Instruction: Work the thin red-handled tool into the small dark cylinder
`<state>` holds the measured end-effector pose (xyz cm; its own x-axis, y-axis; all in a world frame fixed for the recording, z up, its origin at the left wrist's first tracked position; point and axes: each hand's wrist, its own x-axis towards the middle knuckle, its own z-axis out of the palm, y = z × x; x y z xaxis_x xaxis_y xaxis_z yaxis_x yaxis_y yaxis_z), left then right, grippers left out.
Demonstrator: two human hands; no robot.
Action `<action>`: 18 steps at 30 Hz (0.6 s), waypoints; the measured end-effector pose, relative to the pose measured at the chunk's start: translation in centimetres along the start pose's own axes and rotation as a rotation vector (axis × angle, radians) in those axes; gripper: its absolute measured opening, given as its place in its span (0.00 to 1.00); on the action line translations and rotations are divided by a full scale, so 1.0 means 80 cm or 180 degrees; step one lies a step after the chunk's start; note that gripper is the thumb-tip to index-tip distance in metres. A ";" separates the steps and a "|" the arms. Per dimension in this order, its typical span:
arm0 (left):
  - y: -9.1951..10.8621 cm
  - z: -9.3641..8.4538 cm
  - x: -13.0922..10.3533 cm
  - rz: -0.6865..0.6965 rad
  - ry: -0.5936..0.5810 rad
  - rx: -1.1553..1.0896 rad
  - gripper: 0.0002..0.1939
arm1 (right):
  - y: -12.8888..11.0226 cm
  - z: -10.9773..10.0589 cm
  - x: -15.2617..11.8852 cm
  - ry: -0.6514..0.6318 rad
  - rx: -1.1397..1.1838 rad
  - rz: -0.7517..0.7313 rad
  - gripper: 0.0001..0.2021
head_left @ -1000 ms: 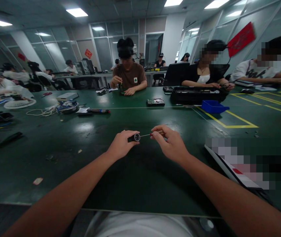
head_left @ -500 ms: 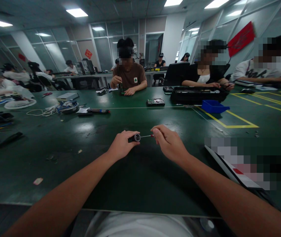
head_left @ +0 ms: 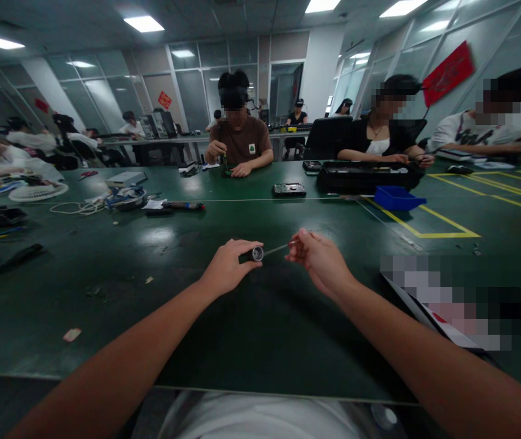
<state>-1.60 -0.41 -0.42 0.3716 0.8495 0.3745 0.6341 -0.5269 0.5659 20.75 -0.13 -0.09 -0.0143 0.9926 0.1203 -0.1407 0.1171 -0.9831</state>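
Note:
Between the thumb and fingers of my left hand (head_left: pixel 229 268) is a small black cylinder (head_left: pixel 257 253), its round, silver-rimmed end turned toward my right hand. My right hand (head_left: pixel 319 259) pinches the red handle of a thin screwdriver (head_left: pixel 277 249). The metal shaft slants down from the fingertips to the rim of the cylinder; whether its tip touches inside is too small to tell. Both hands are held over the green table (head_left: pixel 260 341), near its middle.
Farther back lie a circuit-board device (head_left: pixel 289 190), a blue tray (head_left: pixel 398 198), a long black housing (head_left: pixel 365 177) and a dark pen-like tool (head_left: pixel 182 206). Cables (head_left: pixel 82 207) are at the left. A person (head_left: pixel 242 143) sits opposite; papers (head_left: pixel 443 311) lie at the right.
My right hand has shifted a little to the right and its fingers have turned on the screwdriver, whose shaft now slants more. The cylinder's open end has moved slightly right and faces me more.

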 end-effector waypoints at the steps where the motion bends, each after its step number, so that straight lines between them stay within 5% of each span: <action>1: 0.001 -0.001 0.000 0.0003 0.0014 0.0016 0.20 | 0.002 -0.001 0.002 -0.0031 0.0143 0.0134 0.17; 8: 0.002 -0.002 0.000 0.0008 0.0035 0.0104 0.20 | 0.005 0.001 0.001 0.0306 -0.0203 -0.0433 0.16; 18: 0.004 -0.001 0.000 -0.0104 -0.0018 0.0195 0.20 | -0.006 0.004 -0.011 0.0085 -0.0842 -0.0848 0.12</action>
<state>-1.42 -0.56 -0.17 0.3538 0.8664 0.3523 0.6862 -0.4964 0.5317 20.54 -1.07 0.30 0.0146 0.9264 0.3764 0.1245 0.3718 -0.9199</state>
